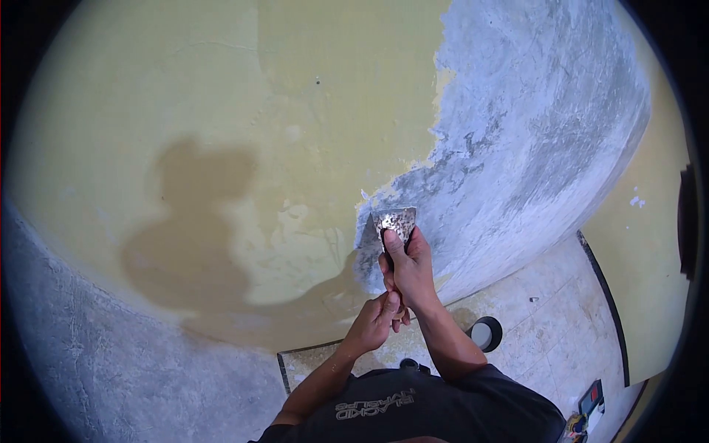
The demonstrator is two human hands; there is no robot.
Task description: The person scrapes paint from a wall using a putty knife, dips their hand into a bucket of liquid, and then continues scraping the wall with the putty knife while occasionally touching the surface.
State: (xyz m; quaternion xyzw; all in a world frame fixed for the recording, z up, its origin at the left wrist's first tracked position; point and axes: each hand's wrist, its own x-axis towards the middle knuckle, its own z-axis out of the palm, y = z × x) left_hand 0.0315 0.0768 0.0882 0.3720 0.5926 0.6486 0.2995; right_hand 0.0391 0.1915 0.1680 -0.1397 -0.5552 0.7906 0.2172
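A metal scraper (395, 221) with a speckled blade presses against the wall where the yellow paint (221, 111) meets the bare grey plaster (532, 118). My right hand (410, 269) grips the scraper just below the blade, thumb lying up along it. My left hand (377, 321) is wrapped around the lower end of the handle, right under the right hand. Flaked, pale patches of paint lie to the left of the blade.
The tiled floor (539, 325) runs along the wall's foot, edged by a dark skirting line. A black roll of tape (484, 334) lies on it near my right forearm. A small red and black device (591, 402) rests at the lower right. My shadow falls on the wall at left.
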